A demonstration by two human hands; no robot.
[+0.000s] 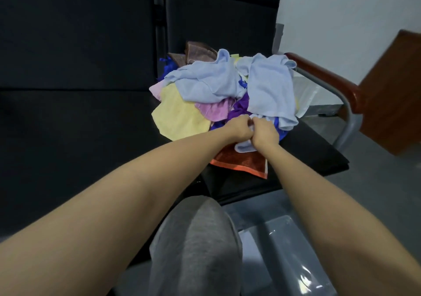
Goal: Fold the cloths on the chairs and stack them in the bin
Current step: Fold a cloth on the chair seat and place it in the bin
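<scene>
A heap of cloths (pixel 218 86) lies on the black chair seat (pixel 307 150): light blue ones on top, with yellow (pixel 180 115), pink, purple, brown and dark blue among them. At the heap's near edge my left hand (pixel 239 128) and my right hand (pixel 264 134) are close together, both gripping a small light blue cloth (pixel 245 147) that hangs under them. Beneath it lies a brown cloth with an orange border (pixel 241 161), flat on the seat. A clear plastic bin (pixel 284 257) stands on the floor at the lower right, partly behind my right forearm.
A second black chair (pixel 75 124) adjoins on the left. A wooden armrest on a grey metal frame (pixel 323 74) borders the seat on the right. Beyond it is a wooden panel (pixel 394 95). My grey-trousered knee (pixel 196 243) is low in the middle.
</scene>
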